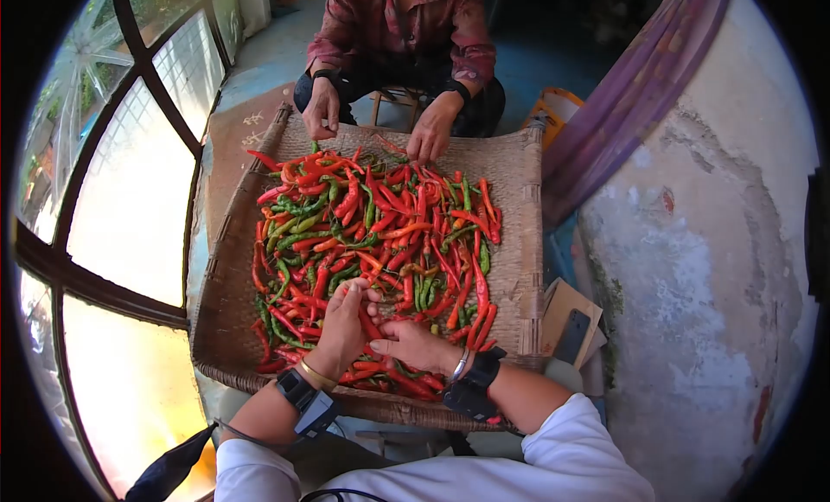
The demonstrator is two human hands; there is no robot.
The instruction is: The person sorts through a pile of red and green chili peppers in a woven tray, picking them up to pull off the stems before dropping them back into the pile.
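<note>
Red and green chili peppers (pixel 398 217) lie heaped in a wide, shallow woven basket (pixel 510 277). My left hand (pixel 344 325) is over the near part of the heap, its fingers closed in a pinch. Between my two hands a red chili pepper (pixel 369 326) shows, its upper end at my left fingers. My right hand (pixel 417 345) comes in from the right, thumb and fingers closed at the lower end of the same pepper. Both palms are partly hidden, and the pepper's stem cannot be made out.
Across the basket sits a person in a patterned red shirt, one hand (pixel 322 108) raised above the rim and the other (pixel 432 130) at the peppers. A phone (pixel 571 336) rests on cardboard at the right. Window frames stand left, a purple curtain (pixel 605 130) and wall right.
</note>
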